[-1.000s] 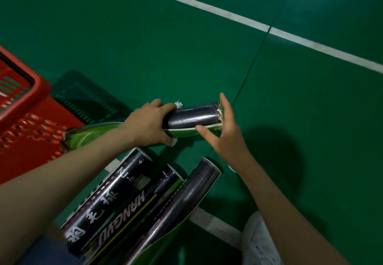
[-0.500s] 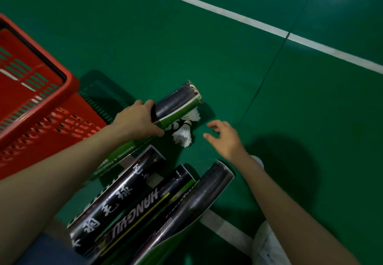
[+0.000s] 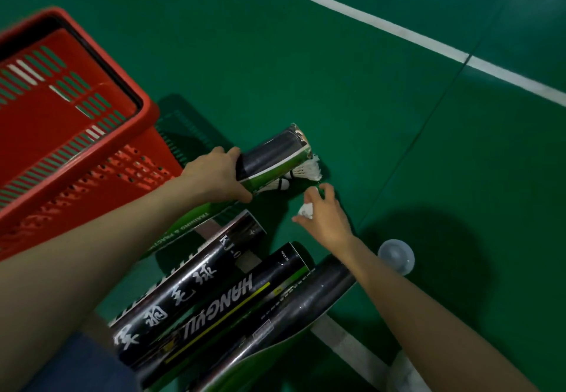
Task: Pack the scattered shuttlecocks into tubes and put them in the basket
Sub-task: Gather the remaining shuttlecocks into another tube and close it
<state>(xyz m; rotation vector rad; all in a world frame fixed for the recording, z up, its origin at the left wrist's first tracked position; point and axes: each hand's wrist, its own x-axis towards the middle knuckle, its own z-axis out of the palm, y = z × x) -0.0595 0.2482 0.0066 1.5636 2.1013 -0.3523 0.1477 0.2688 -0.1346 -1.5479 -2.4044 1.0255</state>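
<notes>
A green court floor (image 3: 337, 70), crossed by one white line (image 3: 382, 28), filled the frame, with one red basket (image 3: 147, 106) standing at the left. Four shuttlecock tubes were in view. Three lying tubes (image 3: 239, 296) rested side by side on the floor, on the person's side of the basket. The fourth, a black-and-green tube (image 3: 272, 159), was just right of the basket's near corner. Its long axis ran diagonally and its far end pointed away from the basket.

The left grip (image 3: 214, 174) was wrapped round that tube's middle. The right grip (image 3: 327, 217), farther from the basket and just short of the tube's far end, was curled round a crumpled white shuttlecock (image 3: 307, 210). One clear round cap (image 3: 396, 256) lay on the floor beyond the right wrist, well apart from the basket.

Two shuttlecocks could be counted. The second was a loose shuttlecock (image 3: 303, 172), lying against the tube's far end, cork toward the basket and feathers away, roughly parallel to the tube.

The right grip was the nearer to both the tube's far end and the loose shuttlecock. The next move likely turned on swinging the pinched shuttlecock round into line with the tube's axis. No tube could be seen in the basket.
</notes>
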